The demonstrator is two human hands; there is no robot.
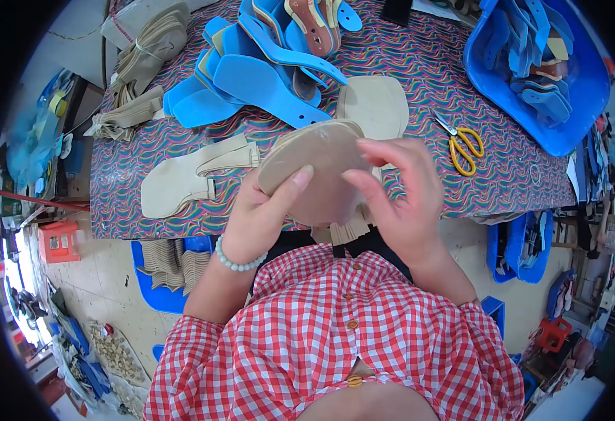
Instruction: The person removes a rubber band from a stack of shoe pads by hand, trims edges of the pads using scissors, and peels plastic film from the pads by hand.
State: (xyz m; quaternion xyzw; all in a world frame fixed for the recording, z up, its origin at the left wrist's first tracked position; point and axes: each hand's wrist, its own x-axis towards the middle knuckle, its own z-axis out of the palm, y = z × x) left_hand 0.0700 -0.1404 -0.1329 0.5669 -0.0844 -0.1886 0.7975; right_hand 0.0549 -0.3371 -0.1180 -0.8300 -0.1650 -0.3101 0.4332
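A stack of beige sole-shaped pieces (pixel 321 168) is held up over the table's front edge. My left hand (pixel 269 210) grips its left side, thumb on top. At its right edge is my right hand (pixel 402 196), thumb and index finger apart, fingertips near or touching the top piece. Behind the stack lies another beige piece (pixel 385 105). To the left a beige cut piece with straps (pixel 174 179) lies flat on the patterned tablecloth (pixel 251 130). Yellow-handled scissors (pixel 462 144) rest to the right, blades slightly apart.
Blue sole pieces (pixel 265 84) are heaped at the back centre. Tied beige bundles (pixel 149 49) lie at the back left. A blue basin (pixel 483 77) with more pieces stands at the back right. Below the table's left front sits a blue crate (pixel 154 298) with beige pieces.
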